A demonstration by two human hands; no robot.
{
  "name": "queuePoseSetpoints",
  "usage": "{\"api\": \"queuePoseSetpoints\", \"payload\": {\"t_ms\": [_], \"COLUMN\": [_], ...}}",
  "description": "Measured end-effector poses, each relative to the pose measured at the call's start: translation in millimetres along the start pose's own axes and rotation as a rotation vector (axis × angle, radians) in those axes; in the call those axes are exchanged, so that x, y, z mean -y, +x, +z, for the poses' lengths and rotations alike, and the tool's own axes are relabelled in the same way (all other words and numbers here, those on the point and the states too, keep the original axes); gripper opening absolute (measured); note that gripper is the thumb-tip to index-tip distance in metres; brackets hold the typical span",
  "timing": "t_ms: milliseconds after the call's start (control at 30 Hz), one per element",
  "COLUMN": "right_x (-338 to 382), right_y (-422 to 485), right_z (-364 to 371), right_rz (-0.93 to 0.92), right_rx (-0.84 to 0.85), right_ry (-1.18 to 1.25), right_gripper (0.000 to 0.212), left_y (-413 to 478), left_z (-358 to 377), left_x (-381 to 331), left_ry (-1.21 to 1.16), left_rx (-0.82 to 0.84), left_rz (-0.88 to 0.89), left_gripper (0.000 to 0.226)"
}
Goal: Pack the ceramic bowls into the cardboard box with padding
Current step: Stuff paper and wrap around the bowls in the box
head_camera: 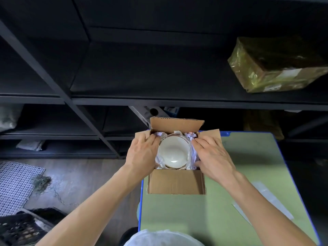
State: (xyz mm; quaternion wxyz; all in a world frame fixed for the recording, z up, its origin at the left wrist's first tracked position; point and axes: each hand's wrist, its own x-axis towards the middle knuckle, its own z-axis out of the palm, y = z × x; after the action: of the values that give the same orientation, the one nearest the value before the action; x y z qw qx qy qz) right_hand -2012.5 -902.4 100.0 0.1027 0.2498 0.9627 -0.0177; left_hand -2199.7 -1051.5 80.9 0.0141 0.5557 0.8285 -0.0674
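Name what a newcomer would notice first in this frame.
The white bowl sits in the open cardboard box at the centre, with crumpled white paper packed around it. The left hand and right hand flank the bowl, fingers pressing on that paper at the box's sides. Up right, a gold-wrapped parcel stands out on the dark shelf.

Left hand (142,154) palm-down, flat; right hand (213,157) the same.
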Motion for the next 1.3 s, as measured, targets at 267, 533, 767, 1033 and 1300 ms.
{"api": "queuePoseSetpoints", "payload": {"t_ms": [267,533,767,1033,1300], "right_x": [7.1,2.1,2.1,3.3,6.6], "right_y": [2.3,-11.4,-14.2,-34.5,-46.7], "right_z": [3.7,-0.8,-0.8,7.2,21.6], "right_rz": [0.041,0.016,0.032,0.009,-0.018], "right_rx": [-0.009,-0.069,-0.105,-0.281,-0.279], "right_ry": [0.014,0.042,0.079,0.076,0.098], "right_gripper": [0.082,0.074,0.056,0.013,0.027], "left_y": [-0.7,-8.3,-15.1,30.1,49.9], "left_z": [1.0,-6.8,-20.1,-22.0,-7.1], "left_x": [0.9,9.1,-7.2,-69.0,-80.2], "left_ry": [-0.047,-0.231,-0.26,-0.34,-0.261], "left_rx": [0.014,0.032,-0.063,-0.134,-0.067], "left_rz": [0.015,0.029,0.058,0.281,0.288], "left_gripper": [0.105,0.1,0.072,0.032,0.046]}}
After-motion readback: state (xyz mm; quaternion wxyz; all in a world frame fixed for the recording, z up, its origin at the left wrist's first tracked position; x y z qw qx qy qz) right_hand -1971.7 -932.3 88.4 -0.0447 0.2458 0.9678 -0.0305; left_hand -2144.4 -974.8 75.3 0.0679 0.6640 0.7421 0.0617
